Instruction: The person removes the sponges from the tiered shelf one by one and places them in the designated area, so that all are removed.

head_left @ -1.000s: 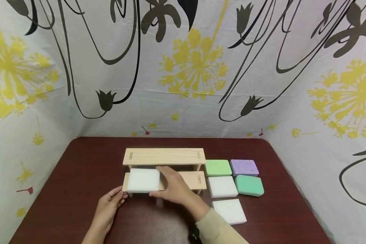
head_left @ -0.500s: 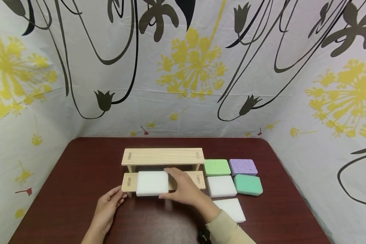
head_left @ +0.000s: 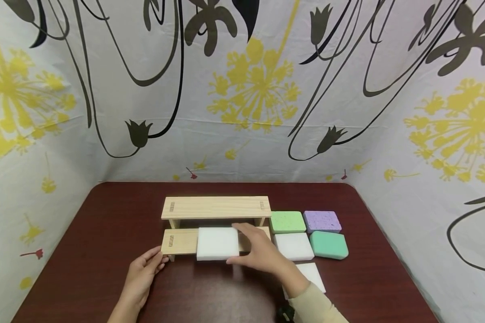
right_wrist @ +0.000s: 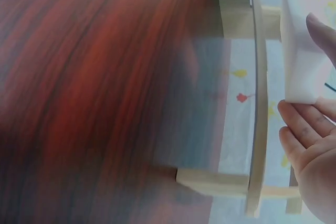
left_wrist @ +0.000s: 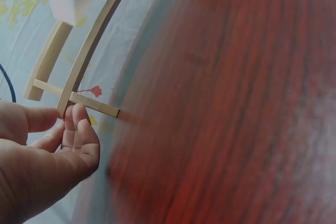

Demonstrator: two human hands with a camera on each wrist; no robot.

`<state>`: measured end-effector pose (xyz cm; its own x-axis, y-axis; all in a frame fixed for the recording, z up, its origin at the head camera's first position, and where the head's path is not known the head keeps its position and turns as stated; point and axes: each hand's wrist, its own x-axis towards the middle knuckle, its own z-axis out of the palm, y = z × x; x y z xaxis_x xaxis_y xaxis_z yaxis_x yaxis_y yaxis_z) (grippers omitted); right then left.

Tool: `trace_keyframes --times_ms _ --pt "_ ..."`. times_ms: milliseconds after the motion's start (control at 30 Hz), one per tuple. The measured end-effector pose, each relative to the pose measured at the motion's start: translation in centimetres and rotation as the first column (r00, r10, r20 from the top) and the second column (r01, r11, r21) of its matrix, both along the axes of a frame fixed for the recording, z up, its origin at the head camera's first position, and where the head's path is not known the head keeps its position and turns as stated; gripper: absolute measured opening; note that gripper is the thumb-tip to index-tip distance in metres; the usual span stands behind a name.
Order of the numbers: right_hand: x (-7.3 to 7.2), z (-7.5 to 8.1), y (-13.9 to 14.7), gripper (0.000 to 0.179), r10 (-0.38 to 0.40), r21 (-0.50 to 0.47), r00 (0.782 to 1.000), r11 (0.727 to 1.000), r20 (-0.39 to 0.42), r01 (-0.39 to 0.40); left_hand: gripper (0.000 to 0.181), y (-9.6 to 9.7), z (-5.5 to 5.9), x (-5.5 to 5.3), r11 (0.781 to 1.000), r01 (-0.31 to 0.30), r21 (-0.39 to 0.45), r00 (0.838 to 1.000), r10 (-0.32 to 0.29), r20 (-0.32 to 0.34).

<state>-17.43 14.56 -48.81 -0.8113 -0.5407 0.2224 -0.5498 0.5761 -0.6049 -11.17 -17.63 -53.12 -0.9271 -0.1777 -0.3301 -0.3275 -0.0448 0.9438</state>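
A two-tier wooden rack stands on the dark red table. My right hand holds a white sponge between thumb and fingers, gripping its right end. In the head view this sponge covers the middle of the lower tier; in the right wrist view a gap shows between the sponge and the front board. At the lower tier's left end, my left hand pinches the board's corner. The left wrist view shows the thumb and fingers of that hand at the board's tip.
Right of the rack lie a green sponge, a purple sponge, a teal sponge and a white sponge. Another white sponge lies nearer, partly hidden by my right arm. A patterned cloth hangs behind the table.
My right hand has moved the white sponge rightward along the lower tier, from its left end to the middle. The left hand stays at the rack's corner.
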Motion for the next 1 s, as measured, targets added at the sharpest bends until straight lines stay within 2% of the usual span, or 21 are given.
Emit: trace_keyframes --times_ms 267,533,633,1000 --pt "0.5 0.4 2.3 0.091 -0.063 0.019 0.997 0.998 0.047 0.062 0.044 0.0 0.2 0.0 1.0 0.004 -0.006 1.0 -0.004 -0.002" --pt "1.0 0.5 4.5 0.089 -0.07 -0.014 0.998 0.997 -0.009 0.07 0.044 0.1 0.1 0.1 1.0 0.005 -0.017 1.0 -0.004 0.008" --pt "1.3 0.7 5.4 0.088 -0.075 -0.023 0.997 0.997 -0.006 0.075 0.044 0.1 0.0 0.2 1.0 0.004 -0.018 1.0 -0.004 0.017" --pt "1.8 0.0 8.6 0.085 -0.177 -0.042 0.984 0.984 -0.025 0.176 0.044 -0.1 0.0 0.0 1.0 0.006 -0.026 1.0 -0.005 0.01"
